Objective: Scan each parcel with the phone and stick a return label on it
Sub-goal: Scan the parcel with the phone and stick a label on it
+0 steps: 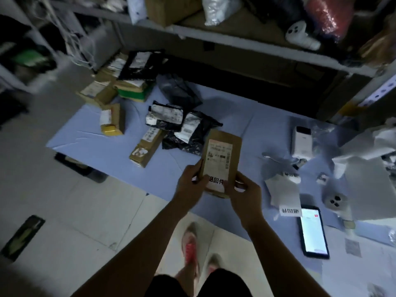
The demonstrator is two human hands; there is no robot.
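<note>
Parcel (221, 156) between the hands, lower edges in the pinch of left hand (190, 183) and right hand (246, 190).

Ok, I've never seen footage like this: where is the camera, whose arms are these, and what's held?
There is no machine here. One camera sits on a person's head and looks down, so the two bare arms are the wearer's own. The left hand and right hand both hold a brown parcel over a blue sheet spread on the floor. A white return label with bold black characters sits at the parcel's lower end, between the hands. More parcels lie on the sheet further off. To the right lie a lit phone and spare labels.
</note>
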